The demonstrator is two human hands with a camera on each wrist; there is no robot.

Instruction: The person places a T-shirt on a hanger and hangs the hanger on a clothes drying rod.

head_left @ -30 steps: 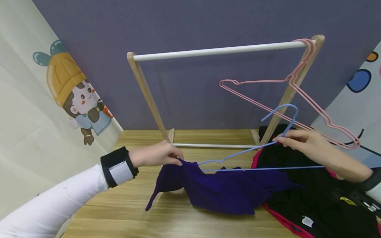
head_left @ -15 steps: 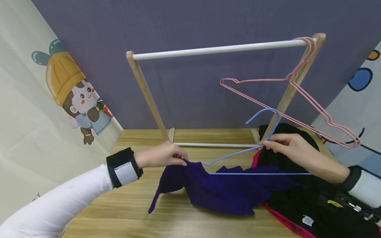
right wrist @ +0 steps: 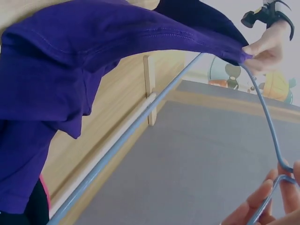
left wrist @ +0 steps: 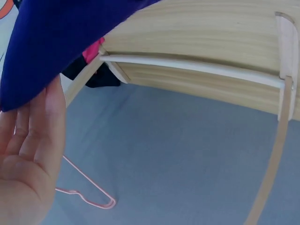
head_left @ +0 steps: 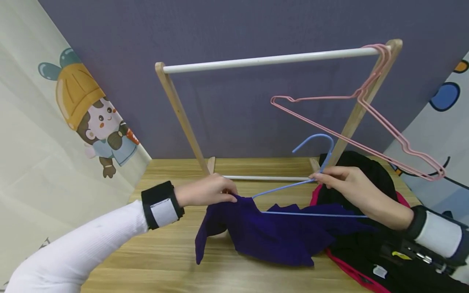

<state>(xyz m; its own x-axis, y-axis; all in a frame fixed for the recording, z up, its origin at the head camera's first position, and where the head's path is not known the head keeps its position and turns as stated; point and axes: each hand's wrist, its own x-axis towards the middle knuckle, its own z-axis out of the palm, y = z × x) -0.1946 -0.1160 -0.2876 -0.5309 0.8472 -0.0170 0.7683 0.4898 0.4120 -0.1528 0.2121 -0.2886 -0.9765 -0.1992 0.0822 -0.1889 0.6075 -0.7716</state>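
Observation:
A dark purple garment hangs low over the wooden table, one end of a blue wire hanger inside it. My left hand pinches the garment's top edge at the hanger's left shoulder; in the left wrist view the cloth drapes over its fingers. With thumb and fingers my right hand grips the hanger just below its hook. In the right wrist view the hanger's bottom bar runs into the garment's opening, while its other end stays outside the cloth. The hanger's left tip is hidden by the garment.
A wooden rack with a white rail stands at the back. Pink hangers hang at its right end, above my right hand. A black garment with red edging lies on the table at the right.
My right hand has moved left with the blue hanger, pushing it further into the purple garment. My left hand has shifted slightly right, still pinching the cloth.

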